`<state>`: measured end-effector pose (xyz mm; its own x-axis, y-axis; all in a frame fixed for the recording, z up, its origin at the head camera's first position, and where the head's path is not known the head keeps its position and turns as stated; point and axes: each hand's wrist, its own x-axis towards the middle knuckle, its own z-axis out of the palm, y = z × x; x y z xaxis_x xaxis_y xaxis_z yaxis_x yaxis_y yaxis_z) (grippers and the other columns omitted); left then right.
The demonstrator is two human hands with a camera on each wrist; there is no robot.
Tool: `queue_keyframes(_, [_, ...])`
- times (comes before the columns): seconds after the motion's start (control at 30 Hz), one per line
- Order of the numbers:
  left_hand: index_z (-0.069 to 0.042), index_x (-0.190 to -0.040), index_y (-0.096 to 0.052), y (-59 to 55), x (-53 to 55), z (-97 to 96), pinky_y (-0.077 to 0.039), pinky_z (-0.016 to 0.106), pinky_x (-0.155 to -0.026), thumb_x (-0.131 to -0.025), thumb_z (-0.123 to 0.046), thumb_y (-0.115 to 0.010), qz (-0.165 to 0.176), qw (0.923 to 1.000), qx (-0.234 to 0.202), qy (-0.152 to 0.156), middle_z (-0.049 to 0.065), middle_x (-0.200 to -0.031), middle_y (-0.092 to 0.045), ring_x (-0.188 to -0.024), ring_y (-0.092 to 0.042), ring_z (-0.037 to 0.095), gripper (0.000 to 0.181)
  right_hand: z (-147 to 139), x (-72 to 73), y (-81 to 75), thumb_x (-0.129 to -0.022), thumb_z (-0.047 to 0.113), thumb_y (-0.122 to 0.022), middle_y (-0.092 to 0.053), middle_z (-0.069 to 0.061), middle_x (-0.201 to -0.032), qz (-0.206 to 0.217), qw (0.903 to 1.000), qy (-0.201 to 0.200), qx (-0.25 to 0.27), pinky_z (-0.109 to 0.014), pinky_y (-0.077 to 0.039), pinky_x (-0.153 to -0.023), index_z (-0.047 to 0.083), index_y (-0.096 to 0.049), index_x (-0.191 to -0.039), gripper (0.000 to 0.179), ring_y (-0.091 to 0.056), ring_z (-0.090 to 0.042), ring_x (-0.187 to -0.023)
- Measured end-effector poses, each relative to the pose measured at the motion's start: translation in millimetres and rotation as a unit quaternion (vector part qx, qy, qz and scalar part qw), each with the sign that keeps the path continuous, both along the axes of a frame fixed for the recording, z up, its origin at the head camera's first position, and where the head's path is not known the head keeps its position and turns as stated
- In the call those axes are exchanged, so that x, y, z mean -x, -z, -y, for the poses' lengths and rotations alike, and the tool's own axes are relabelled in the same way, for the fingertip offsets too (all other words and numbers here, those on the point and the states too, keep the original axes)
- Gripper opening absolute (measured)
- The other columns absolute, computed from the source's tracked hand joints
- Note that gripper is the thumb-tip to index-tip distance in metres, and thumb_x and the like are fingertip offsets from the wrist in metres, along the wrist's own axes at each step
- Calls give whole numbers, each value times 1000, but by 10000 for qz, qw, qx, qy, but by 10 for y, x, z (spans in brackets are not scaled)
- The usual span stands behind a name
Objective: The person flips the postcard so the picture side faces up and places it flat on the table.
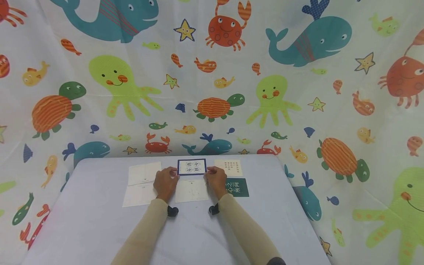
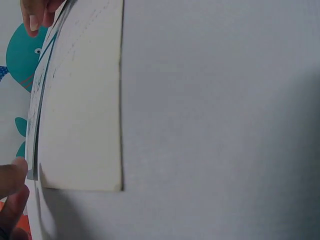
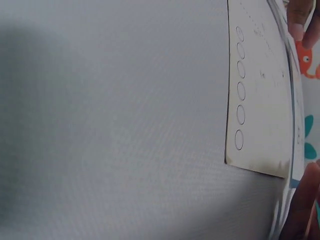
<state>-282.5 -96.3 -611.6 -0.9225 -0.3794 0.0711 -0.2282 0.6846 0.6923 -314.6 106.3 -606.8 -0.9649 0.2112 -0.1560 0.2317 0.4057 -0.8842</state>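
Observation:
A white postcard with a dark blue border and large printed characters (image 1: 191,169) is at the far middle of the table. My left hand (image 1: 166,183) pinches its left edge, and the right edge is between the fingertips of my right hand (image 1: 216,180). Directly in front of it lies a cream postcard (image 1: 191,191), flat on the cloth. In the left wrist view, thumb and finger meet the bordered card's near corner (image 2: 33,165), which rises beyond the cream card (image 2: 85,110). The right wrist view shows a row of printed circles along that cream card (image 3: 262,100).
Two pale cards, one farther (image 1: 144,173) and one nearer (image 1: 140,195), lie left of my left hand. To the right are a cream card with columns of text (image 1: 232,167) and a green card (image 1: 241,187), partly covered by my right hand. A sea-animal curtain (image 1: 212,82) hangs behind the white-covered table (image 1: 99,228).

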Motion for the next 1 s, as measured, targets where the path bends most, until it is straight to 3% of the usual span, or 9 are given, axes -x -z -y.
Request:
queue_keyframes(0.13, [-12,-125,-76,-26,-21,2,-48,45,-84,-95,-21,-81,-33,10000,-20,37,11,-112,-80,-101,-61,30,31,-2,-22,-20,-97,14,-77,-74,-3,-109,143,9996,-9,230,-31,-61,-80,16,-77,-123,26,-73,-18,-91])
queue_keyframes(0.33, [-13,-124,-76,-36,-85,-6,-43,41,-80,-94,-18,-81,-112,9998,-176,20,9,-112,-81,-100,-60,29,31,-17,-75,-36,-95,15,-79,-74,-4,-113,212,9994,-24,275,-30,-61,-78,17,-76,-125,31,-73,-17,-91])
queue_keyframes(1.0, [-13,-123,-76,-74,-503,-8,-44,44,-82,-87,-13,-85,-387,9984,-400,136,11,-117,-80,-105,-62,33,37,-114,-466,-91,-88,7,-83,-73,-7,-118,313,9994,-11,120,-28,-60,-67,17,-75,-122,36,-70,-16,-83])
